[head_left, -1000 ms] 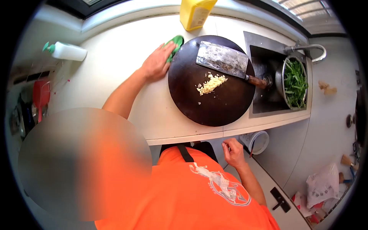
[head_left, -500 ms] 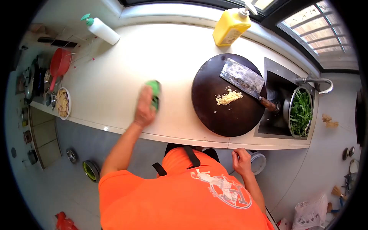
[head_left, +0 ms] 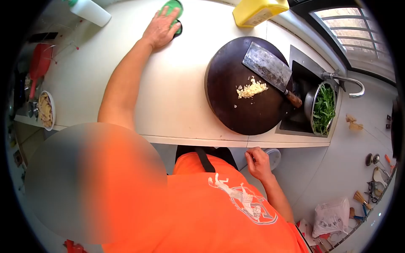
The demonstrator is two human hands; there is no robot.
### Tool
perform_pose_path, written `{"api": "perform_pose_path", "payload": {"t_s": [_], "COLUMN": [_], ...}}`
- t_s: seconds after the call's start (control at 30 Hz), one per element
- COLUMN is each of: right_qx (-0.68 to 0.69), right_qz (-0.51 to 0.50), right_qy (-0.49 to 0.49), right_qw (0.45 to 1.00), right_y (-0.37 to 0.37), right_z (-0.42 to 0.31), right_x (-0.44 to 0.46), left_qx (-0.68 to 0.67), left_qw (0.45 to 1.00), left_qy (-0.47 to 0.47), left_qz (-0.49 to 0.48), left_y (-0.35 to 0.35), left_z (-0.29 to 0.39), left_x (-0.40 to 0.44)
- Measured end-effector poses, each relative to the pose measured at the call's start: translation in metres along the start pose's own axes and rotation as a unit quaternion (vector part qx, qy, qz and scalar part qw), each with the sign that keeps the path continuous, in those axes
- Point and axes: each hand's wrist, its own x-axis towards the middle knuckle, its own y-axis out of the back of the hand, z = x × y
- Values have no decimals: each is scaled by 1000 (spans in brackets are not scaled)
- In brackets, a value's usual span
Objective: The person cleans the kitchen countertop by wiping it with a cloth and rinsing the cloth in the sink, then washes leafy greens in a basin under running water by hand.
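- Left hand (head_left: 159,30) lies flat, splayed wide, gripping nothing shut, the green cloth (head_left: 173,6) right beneath it!
- Right of that: round board (head_left: 236,116), cleaver (head_left: 268,65) on top.
- Right hand (head_left: 260,163) curls loosely; can't tell whether it holds anything.

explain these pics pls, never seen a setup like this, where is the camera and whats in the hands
There is no machine here: a person in an orange shirt works bare-handed. Every picture comes from one camera worn on the head, looking forward and down, so the edges bend.

The left hand lies over a green cloth on the pale counter. The right hand is curled below the counter's front edge; I can't see anything in it.

On the counter, a round dark board bears a cleaver and chopped pale bits. A yellow bottle stands behind it. To the right, a bowl of leafy greens sits in the sink.
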Motion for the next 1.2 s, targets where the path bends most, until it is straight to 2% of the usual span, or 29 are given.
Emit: {"api": "perform_pose_path", "payload": {"t_s": [0.07, 0.17, 0.27, 0.5, 0.63, 0.73, 0.97, 1.07, 1.2], "right_qx": [-8, 12, 23, 30, 22, 20, 35, 29, 27], "right_qz": [-6, -4, -11, -32, -23, -6, 20, 28, 74], "right_qy": [6, 8, 29, 117, 169, 199, 210, 204, 164], "right_qw": [1000, 1000, 999, 992, 985, 980, 977, 978, 983], "right_y": [1, 1, 2, 18, 42, 65, 106, 121, 140], "right_z": [1, 9, 17, 59, 106, 140, 191, 211, 240], "right_x": [-7, -9, -12, -31, -61, -84, -128, -130, -114], "left_qx": [-33, -98, -119, -117, -59, 9, 17, 16, 4], "left_qw": [996, 982, 979, 991, 978, 961, 914, 897, 897], "left_qy": [-81, -149, -127, 42, 201, 273, 401, 435, 436], "left_qz": [-17, -54, -104, -46, 18, 40, 57, 76, 80], "left_y": [11, 27, 47, 34, 5, -17, -45, -57, -60], "left_z": [27, 65, 116, 267, 341, 391, 505, 529, 559], "left_x": [-27, -90, -151, -251, -261, -256, -227, -216, -206]}}
